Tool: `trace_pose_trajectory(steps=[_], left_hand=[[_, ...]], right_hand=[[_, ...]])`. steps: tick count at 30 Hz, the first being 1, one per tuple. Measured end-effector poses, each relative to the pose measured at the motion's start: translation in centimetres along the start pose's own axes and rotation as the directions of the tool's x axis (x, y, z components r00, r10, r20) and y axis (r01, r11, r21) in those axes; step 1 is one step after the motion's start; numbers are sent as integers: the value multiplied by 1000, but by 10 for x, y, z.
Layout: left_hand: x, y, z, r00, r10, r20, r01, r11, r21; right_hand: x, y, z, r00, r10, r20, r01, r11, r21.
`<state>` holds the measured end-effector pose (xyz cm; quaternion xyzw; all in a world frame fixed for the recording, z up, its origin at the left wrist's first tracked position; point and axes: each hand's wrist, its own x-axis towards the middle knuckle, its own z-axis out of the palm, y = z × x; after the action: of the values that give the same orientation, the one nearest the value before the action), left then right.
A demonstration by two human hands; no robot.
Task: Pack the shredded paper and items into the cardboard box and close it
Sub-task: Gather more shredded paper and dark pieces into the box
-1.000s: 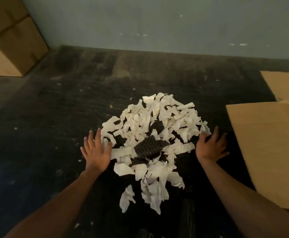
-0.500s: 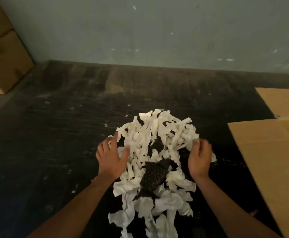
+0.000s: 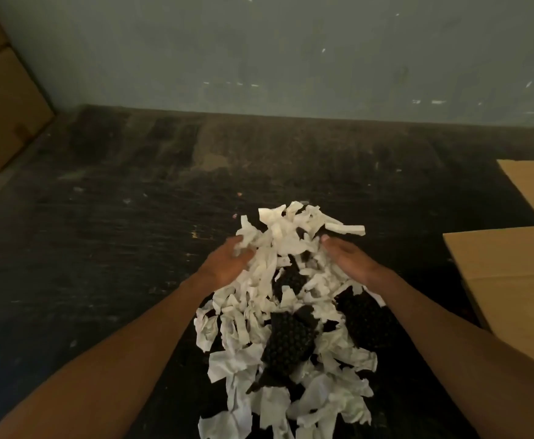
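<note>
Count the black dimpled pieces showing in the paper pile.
3: one between the hands, one large at the pile's middle, one by the right forearm. More may be buried under shredded paper.

Crumpled matt white paper shreds (black dimpled pieces among them), scuffed dark floor

1. There was one camera, worn on the person's head.
2. It looked forward and down at the dark floor.
3. It sat close above both arms.
4. The wall filled the top.
</note>
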<state>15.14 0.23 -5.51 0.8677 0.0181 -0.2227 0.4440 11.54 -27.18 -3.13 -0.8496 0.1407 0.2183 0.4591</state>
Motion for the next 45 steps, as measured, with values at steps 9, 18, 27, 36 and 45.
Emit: trace_pose_trajectory(steps=[9, 18, 27, 36, 45], left_hand=[[-108, -5, -7, 936, 351, 26, -349, 915, 202], [-173, -80, 65, 904, 390, 176, -391, 584, 712], [-130, -96, 72, 930, 366, -14, -246, 652, 717], [-115, -99, 71, 917, 369, -150, -132, 638, 759], [-112, -79, 54, 948, 276, -158, -106, 743, 660]], right_hand=[[-115, -17, 7, 958, -219, 185, 207, 975, 84], [-67, 7, 46, 905, -311, 289, 416, 511, -752], [13, 0, 81, 854, -286, 434, 505, 257, -824], [-19, 40, 98, 782, -597, 176, 457, 359, -814], [-26, 23, 87, 883, -455, 111, 373, 538, -756]])
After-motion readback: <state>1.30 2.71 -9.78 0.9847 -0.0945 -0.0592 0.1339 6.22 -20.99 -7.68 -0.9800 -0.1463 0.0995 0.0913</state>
